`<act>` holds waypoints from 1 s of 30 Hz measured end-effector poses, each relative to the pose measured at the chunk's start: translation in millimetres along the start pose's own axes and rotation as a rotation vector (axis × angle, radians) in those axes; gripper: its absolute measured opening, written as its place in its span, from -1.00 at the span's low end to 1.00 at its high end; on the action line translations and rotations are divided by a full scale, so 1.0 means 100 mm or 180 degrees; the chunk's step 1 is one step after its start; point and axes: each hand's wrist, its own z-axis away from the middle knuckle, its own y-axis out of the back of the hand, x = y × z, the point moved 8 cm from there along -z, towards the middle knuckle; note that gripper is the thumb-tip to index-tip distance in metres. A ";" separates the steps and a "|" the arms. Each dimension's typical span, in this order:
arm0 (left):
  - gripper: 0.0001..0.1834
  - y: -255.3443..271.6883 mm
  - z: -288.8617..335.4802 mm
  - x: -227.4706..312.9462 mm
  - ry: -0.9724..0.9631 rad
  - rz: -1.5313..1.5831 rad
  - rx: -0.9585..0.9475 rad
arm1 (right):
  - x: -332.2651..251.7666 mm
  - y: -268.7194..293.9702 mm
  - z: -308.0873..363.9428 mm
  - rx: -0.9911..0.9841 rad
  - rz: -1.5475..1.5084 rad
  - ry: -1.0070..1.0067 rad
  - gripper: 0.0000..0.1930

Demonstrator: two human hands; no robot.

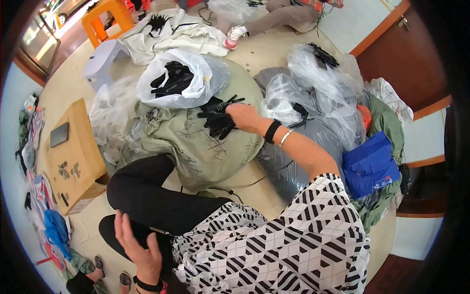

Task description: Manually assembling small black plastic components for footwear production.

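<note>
Black slender strips [218, 121] fan from the clenched right hand [245, 118] near the rumpled sack's [196, 159] right edge; left hand [142, 252] loosely spread.

Right hand [243, 118] reaches forward, fingers curled; left hand [145, 256] (thumb spread) is unclenched.
</note>
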 end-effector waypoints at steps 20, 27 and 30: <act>-0.42 0.58 0.23 -1.03 0.1780 0.3517 0.1379 | -0.32 0.60 -0.30 -0.0530 0.0318 0.0596 -0.71; -0.44 1.22 0.43 -1.46 0.1832 0.4362 0.2719 | -2.77 1.20 -0.92 0.0224 -0.1017 0.2302 -0.73; -0.47 1.11 0.24 -2.02 0.2118 0.4561 0.3258 | -3.72 1.19 -1.19 0.0377 -0.1587 0.2675 -0.75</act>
